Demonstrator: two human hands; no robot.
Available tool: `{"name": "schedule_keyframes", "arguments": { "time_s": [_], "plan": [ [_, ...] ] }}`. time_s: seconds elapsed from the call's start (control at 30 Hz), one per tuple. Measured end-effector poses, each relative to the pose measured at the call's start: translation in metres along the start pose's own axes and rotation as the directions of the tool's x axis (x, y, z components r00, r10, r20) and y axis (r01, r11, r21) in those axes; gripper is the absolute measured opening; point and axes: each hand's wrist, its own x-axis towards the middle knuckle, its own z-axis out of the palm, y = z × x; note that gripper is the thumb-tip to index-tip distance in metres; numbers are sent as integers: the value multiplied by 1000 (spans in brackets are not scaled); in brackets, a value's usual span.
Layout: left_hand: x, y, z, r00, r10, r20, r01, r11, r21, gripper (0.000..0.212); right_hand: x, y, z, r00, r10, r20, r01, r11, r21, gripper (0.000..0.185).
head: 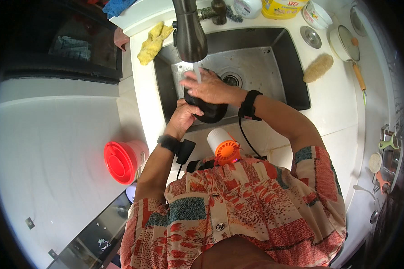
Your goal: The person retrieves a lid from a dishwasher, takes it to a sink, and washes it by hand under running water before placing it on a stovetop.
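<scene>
A black, rounded, elongated object [211, 111] is held tilted inside the metal sink [256, 64]; its exact kind is hard to make out. My left hand [183, 117] grips its near left side, the thumb lying over the edge. Across its upper part lies my right hand [207, 87], fingers spread and slightly blurred. Water [197, 72] runs from the dark metal faucet [190, 37] onto the right hand. The far end of the object is partly hidden beneath that hand. The drain [231, 80] shows just right of it.
A yellow cloth [154, 42] drapes over the sink's left rim. On the right counter are a loofah [318, 68], a metal lid [310, 37] and a lidded pan [345, 43]. Bowls [316, 15] and a yellow jug [282, 8] stand behind. A red-lidded bucket [121, 163] is at left.
</scene>
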Motion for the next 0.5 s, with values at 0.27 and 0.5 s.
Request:
{"name": "schedule_keyframes", "arguments": {
  "time_s": [0.27, 0.5],
  "plan": [
    [-1, 15, 5, 989, -48, -138, 38, 997, -71, 42, -40, 68, 37, 945, 320, -70, -230, 800, 555, 27],
    [10, 2, -6, 986, 0, -165, -34, 979, -201, 15, -67, -2, 43, 964, 244, 102, -263, 928, 266, 51]
  ]
}}
